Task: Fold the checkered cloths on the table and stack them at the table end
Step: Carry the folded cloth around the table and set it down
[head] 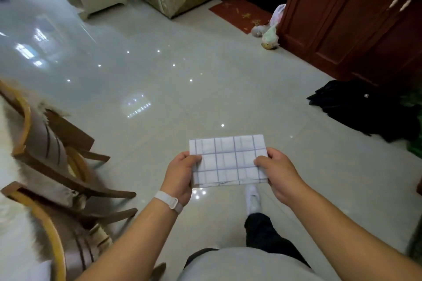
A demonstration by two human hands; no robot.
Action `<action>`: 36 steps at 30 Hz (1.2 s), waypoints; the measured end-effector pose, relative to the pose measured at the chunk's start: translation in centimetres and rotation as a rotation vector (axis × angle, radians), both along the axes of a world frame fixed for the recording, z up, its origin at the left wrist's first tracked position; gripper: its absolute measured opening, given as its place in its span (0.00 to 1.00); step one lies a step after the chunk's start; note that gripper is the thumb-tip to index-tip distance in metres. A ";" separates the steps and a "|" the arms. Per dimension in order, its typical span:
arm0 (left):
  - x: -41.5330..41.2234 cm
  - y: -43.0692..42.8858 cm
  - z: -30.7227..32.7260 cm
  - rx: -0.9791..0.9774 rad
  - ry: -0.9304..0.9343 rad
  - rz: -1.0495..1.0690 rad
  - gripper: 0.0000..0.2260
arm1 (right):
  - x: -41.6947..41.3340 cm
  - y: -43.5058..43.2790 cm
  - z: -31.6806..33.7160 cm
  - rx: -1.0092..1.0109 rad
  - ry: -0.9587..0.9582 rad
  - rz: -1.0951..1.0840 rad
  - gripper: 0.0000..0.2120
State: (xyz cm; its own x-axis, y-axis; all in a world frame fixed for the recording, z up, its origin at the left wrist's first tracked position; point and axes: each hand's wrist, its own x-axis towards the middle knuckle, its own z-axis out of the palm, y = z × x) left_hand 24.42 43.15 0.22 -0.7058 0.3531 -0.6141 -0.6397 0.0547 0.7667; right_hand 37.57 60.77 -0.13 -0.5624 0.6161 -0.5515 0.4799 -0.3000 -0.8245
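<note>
Two wooden chairs with curved backs (52,155) stand at the far left beside a white surface (9,212) — likely the table, though too little shows to be sure. The left hand (180,175), thumb on top, pinches the left short edge of the folded white cloth with thin blue checks (228,162). The right hand (278,173) pinches the opposite short edge. The cloth is held in the air above the pale tiled floor (159,89), its long axis running hand to hand — so the stacking place probably lies leftward, on the left hand's side.
</note>
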 end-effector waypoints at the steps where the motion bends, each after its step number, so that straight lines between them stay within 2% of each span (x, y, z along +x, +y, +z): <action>1: -0.8 0.8 -0.2 -0.009 -0.003 0.013 0.04 | -1.0 1.1 -0.4 -0.014 -0.002 0.022 0.15; 9: -6.7 9.7 0.1 -0.112 0.003 0.135 0.04 | -9.8 10.8 -2.1 -0.128 0.049 0.139 0.08; 13: -9.3 13.7 1.2 -0.151 0.056 0.171 0.07 | -14.0 15.2 -1.8 -0.141 0.053 0.234 0.10; 17: -11.1 15.9 2.5 -0.172 0.088 0.224 0.08 | -17.6 17.7 -1.3 -0.153 0.077 0.289 0.08; 23: -14.9 15.2 3.3 -0.191 0.064 0.321 0.11 | -23.2 18.2 -0.6 -0.221 0.104 0.404 0.07; 26: -17.2 14.0 3.1 -0.178 0.055 0.381 0.13 | -26.4 17.3 -0.6 -0.253 0.089 0.443 0.13; 29: -19.7 12.8 2.5 -0.160 0.040 0.424 0.12 | -29.8 16.2 -0.5 -0.256 0.076 0.483 0.13; 32: -23.0 11.6 1.4 -0.123 0.004 0.479 0.11 | -33.5 15.1 -0.3 -0.226 0.057 0.506 0.18; 36: -28.9 10.1 -0.1 -0.066 -0.031 0.514 0.10 | -39.7 13.7 -0.5 -0.169 0.030 0.536 0.09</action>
State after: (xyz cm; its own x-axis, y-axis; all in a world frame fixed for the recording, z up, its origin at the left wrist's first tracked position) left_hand -4.47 53.22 0.08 -0.7590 -0.0742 -0.6469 -0.6192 -0.2250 0.7523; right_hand -2.10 74.49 -0.58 -0.7895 0.1439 -0.5966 0.5786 -0.1495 -0.8018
